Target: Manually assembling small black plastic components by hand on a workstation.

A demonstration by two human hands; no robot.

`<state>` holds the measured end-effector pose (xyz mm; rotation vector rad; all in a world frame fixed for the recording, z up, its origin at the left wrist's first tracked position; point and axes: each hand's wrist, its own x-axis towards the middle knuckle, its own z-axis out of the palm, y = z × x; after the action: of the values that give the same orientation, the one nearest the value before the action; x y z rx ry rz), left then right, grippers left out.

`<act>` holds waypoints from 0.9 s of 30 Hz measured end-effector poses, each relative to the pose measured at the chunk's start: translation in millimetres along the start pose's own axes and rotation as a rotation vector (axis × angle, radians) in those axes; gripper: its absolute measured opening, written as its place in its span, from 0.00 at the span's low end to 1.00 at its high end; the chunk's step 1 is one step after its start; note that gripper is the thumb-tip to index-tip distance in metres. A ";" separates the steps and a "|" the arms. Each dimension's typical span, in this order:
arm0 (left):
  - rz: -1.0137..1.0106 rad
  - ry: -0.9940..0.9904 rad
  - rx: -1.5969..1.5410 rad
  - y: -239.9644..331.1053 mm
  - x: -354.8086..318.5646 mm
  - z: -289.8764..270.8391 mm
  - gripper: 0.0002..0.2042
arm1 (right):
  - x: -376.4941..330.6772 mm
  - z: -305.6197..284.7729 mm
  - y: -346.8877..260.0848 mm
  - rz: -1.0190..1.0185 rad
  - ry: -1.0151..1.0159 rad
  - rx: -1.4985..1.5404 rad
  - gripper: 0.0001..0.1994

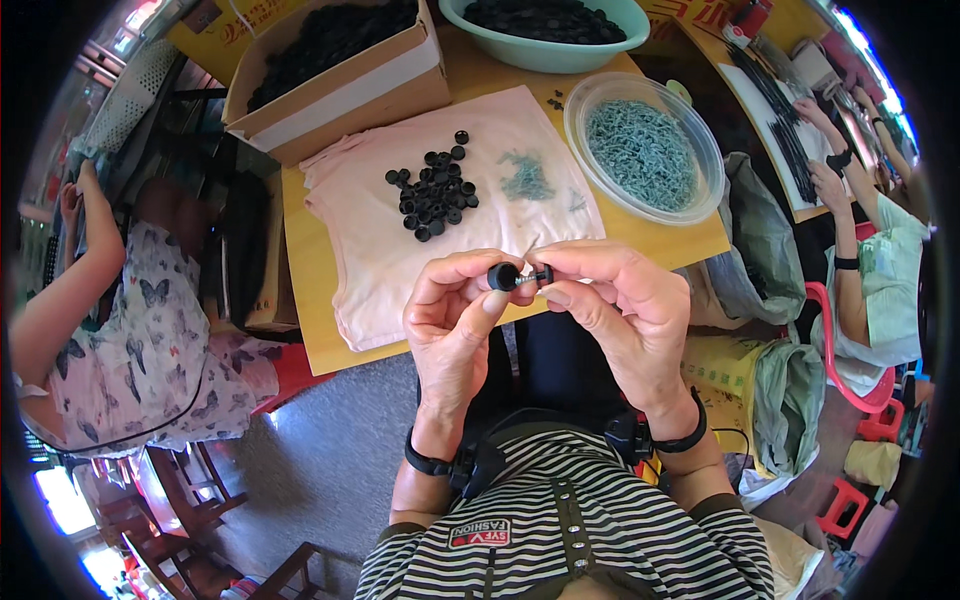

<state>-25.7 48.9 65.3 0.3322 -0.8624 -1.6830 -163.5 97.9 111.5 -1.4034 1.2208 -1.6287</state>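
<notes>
Two hands (455,305) (630,305) pinch two black pieces (502,277) (545,275) (one each).

Small assembly workshop, apparently. Open cardboard box (345,105) and pale green basin (560,55), both brimming with black parts (340,45), standing at far side of yellow tabletop (690,245). Clear round tub (713,165) holding mass of blue-grey screws (640,155) at right. Black caps (437,195) lying heaped on pink cloth (380,280). Person (135,330) sitting at left; another person (892,275) at right reaching toward long black strips (775,110) on second tabletop (717,50). Sacks (795,400) slumping at near right; red plastic stools (845,508) standing farther right.
</notes>
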 end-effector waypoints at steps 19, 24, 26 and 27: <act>0.103 -0.036 0.222 -6.7 -0.9 -0.8 0.13 | 4.6 -5.2 1.3 -0.281 -0.027 -0.441 0.16; 0.131 -0.077 0.248 -8.4 0.6 -2.6 0.13 | 4.8 -7.2 4.7 -0.311 -0.054 -0.484 0.16; 0.133 -0.075 0.266 -9.3 0.6 -4.0 0.13 | 4.8 -8.2 5.4 -0.311 -0.063 -0.488 0.16; 0.135 -0.074 0.284 -9.6 0.4 -4.7 0.13 | 4.8 -8.4 5.6 -0.293 -0.067 -0.484 0.16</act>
<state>-29.8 47.5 55.6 0.3966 -1.1575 -1.4566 -173.2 93.6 108.1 -1.9974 1.4901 -1.5134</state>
